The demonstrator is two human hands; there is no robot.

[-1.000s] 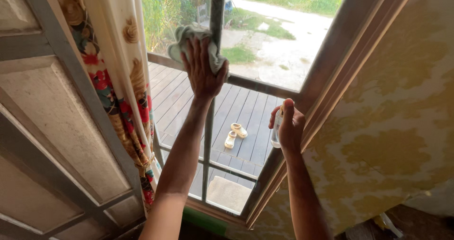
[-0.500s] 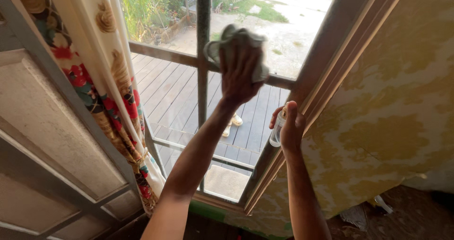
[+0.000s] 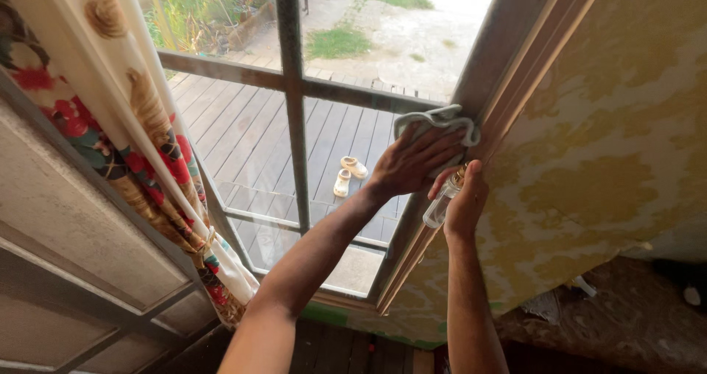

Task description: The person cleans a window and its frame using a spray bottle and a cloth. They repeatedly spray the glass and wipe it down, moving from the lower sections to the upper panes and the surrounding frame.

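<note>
Left hand (image 3: 412,164) presses a grey cloth (image 3: 434,123) flat on the window frame (image 3: 482,72). Right hand (image 3: 464,201), at its 5 o'clock, grips a small spray bottle (image 3: 440,206). Flowery curtain (image 3: 140,145) hangs at 9 o'clock, sandals (image 3: 347,175) outside.

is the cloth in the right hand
No, the left hand presses the cloth to the glass; the right hand holds a small bottle.

The left hand (image 3: 412,164) presses a cloth (image 3: 434,127) on the window frame (image 3: 486,72); the right hand (image 3: 464,204), just right, holds a bottle (image 3: 440,204). The curtain (image 3: 132,145) hangs far left.
</note>
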